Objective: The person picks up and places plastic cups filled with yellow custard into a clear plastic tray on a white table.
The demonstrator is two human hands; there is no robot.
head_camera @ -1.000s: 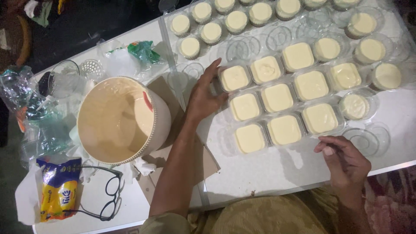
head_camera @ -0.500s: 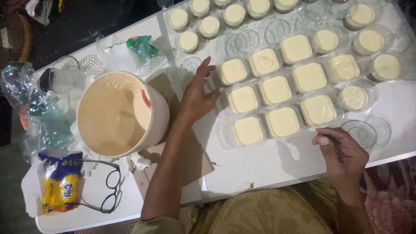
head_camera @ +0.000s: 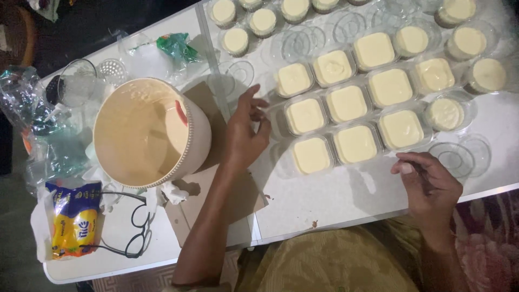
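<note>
My left hand [head_camera: 246,135] has come back from the square tubs: a second ago its fingers lay against the top-left tub of the block, and now they hang just clear of it, loosely spread and holding nothing. The nearest filled square tub [head_camera: 304,115] sits at three o'clock from that hand, close but not touched. The whole block of cream-filled tubs looks unshifted on the white desk [head_camera: 335,200], so the nudge seems finished. My right hand [head_camera: 430,186] has barely moved; it rests at the desk's near edge, fingers curled in around something thin and dark, though I cannot tell what it is. The tub at its eleven o'clock [head_camera: 401,128] lies just beyond the fingertips. The big cream bucket [head_camera: 146,132] stands at nine o'clock of my left hand, on brown cardboard [head_camera: 216,189].
</note>
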